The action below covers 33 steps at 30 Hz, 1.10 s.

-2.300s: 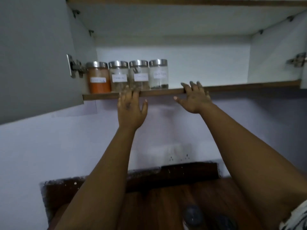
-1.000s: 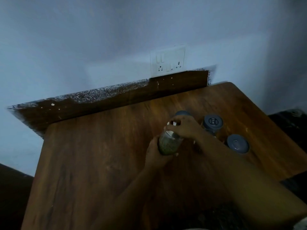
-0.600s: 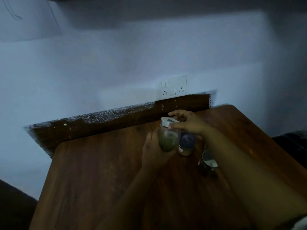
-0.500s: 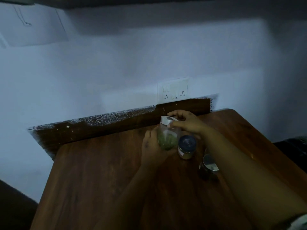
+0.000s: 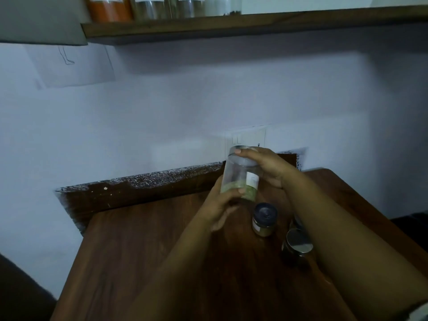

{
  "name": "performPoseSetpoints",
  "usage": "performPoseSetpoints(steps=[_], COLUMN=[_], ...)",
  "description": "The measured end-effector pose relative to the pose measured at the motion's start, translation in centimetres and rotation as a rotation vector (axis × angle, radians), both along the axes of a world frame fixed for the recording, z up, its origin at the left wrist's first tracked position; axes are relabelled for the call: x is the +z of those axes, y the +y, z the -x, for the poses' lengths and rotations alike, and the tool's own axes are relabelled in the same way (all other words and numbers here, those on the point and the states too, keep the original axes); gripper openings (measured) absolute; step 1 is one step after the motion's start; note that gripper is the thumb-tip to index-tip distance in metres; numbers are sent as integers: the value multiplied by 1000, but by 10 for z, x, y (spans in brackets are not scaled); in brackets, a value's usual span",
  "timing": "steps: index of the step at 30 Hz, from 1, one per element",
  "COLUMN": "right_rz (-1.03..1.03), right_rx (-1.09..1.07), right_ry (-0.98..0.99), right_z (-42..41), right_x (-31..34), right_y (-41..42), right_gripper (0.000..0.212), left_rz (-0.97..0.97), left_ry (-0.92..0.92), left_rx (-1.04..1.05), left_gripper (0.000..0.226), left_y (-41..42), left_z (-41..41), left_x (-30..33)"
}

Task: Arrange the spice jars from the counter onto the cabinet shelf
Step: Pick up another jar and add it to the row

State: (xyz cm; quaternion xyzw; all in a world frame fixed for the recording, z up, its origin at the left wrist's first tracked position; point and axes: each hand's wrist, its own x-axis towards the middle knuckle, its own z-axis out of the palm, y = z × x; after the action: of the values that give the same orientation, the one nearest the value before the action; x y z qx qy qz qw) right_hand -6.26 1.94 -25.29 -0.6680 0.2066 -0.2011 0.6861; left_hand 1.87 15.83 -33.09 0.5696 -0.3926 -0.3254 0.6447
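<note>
A clear glass jar (image 5: pixel 240 176) with green spice at its bottom and a white label hangs in the air above the wooden counter (image 5: pixel 143 262). My left hand (image 5: pixel 220 205) grips its base from below. My right hand (image 5: pixel 268 167) holds the silver lid at the top. Two smaller jars stand on the counter: a dark-lidded jar (image 5: pixel 264 220) just under the lifted one and a silver-lidded jar (image 5: pixel 297 247) beside my right forearm. The cabinet shelf (image 5: pixel 254 22) runs along the top, with several filled jars (image 5: pixel 162 6) on its left part.
The open grey cabinet door (image 5: pixel 39 19) hangs at the top left. A white switch plate (image 5: pixel 245 137) sits on the wall behind the lifted jar. A dark backsplash strip (image 5: pixel 139 188) edges the counter's rear. The shelf's right part shows no jars.
Both hands came down from the shelf edge, took hold of the green-spice jar on the counter and have raised it. The view has tilted upward, bringing the shelf back in.
</note>
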Motion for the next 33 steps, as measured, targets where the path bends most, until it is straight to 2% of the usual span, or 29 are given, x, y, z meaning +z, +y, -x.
performPoseSetpoints(steps=[1, 2, 3, 5, 7, 9, 11, 16, 21, 25, 27, 30, 33], right_rz=[-23, -22, 6, 78, 78, 45, 51, 102, 22, -14, -75, -198, -192], right_rx=[46, 49, 9, -128, -179, -105, -27, -69, -13, -12, -52, -57, -41], right_ry=[-24, -39, -41, -17, -4, -18, -31, -95, -118, -175, -238, -319, -320], right_z=[4, 5, 4, 0, -3, 1, 7, 8, 11, 18, 22, 27, 34], right_x=[4, 5, 5, 3, 3, 8, 16, 16, 20, 23, 28, 36, 45], right_y=[0, -1, -1, 0, 0, -2, -3, -3, -18, -30, -35, -46, -58], right_gripper=[43, 36, 31, 33, 42, 51, 51, 31, 52, 42, 38, 46, 53], left_rz=[0, -9, -25, -74, -57, 9, 74, 162, 175, 139, 174, 222, 235], left_ry=[67, 57, -5, -256, -342, -232, -164, -308, -335, -331, -284, -210, -236], left_rx=[-48, -50, -4, 131, 169, 94, 55, 111, 107, 46, 2, 32, 69], left_gripper=[89, 93, 97, 102, 98, 91, 89, 111, 119, 130, 121, 101, 97], left_y=[2, 2, -1, -5, -6, -3, -3, -9, -18, -28, -34, -49, -64], left_z=[0, 2, 4, 6, 4, 2, 3, 11, 13, 20, 25, 39, 50], left_x=[3, 5, 6, 8, 8, 10, 13, 24, 33, 40, 45, 57, 69])
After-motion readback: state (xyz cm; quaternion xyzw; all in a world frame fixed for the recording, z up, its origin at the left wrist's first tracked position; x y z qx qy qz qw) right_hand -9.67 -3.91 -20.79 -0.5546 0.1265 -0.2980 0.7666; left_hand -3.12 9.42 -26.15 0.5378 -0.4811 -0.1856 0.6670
